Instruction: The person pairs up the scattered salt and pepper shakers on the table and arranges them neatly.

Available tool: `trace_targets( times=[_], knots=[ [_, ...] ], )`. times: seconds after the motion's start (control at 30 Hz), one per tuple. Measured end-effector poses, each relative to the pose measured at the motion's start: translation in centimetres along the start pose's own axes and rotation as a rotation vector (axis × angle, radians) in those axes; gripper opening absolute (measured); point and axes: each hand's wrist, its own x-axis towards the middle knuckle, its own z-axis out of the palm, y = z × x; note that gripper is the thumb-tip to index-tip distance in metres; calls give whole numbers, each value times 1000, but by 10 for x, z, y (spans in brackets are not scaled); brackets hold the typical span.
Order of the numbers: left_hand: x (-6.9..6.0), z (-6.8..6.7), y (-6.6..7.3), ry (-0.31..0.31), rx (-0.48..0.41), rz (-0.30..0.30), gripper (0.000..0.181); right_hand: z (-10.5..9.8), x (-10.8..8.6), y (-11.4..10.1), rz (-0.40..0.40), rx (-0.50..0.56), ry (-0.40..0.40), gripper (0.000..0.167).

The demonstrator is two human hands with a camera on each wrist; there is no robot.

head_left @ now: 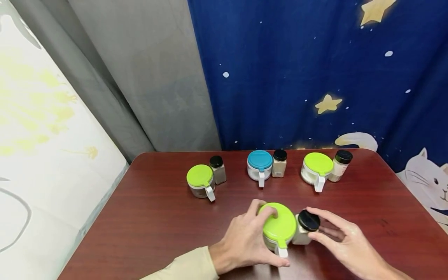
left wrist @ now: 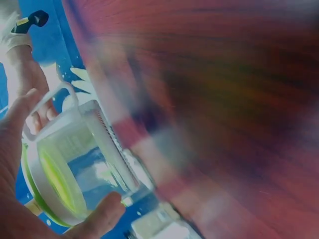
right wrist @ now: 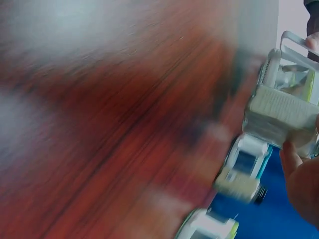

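My left hand [head_left: 245,238] holds a seasoning jar with a lime-green lid [head_left: 281,223] and a white handle, its fingers and thumb spread around the sides. In the left wrist view the clear body of this jar [left wrist: 84,159] shows between thumb and fingers. Right beside it stands a spice bottle [head_left: 301,236] with a black cap, which my right hand [head_left: 353,243] pinches near the cap between thumb and fingers. The right wrist view shows pale contents filling that bottle [right wrist: 279,117], close against the jar.
Farther back on the dark red table [head_left: 157,229] stand three pairs: a green-lidded jar [head_left: 200,177] with a black-capped bottle [head_left: 218,171], a blue-lidded jar [head_left: 259,161] with a bottle [head_left: 279,165], and another green-lidded jar [head_left: 317,165] with a round bottle [head_left: 339,167]. Curtains hang behind.
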Motion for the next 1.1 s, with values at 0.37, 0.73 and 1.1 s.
trace_targets(
  times=[0.37,0.73,1.1],
  knots=[
    [66,33,33,-74,63,-26,88,-48,-8,38,-35,-101,113,68],
    [114,75,50,-161,92,-64,88,-79,-12,73,18,-162,220,63],
    [140,109,68,-156,145,-103,93,-103,-8,96,4,-151,224,59]
  ],
)
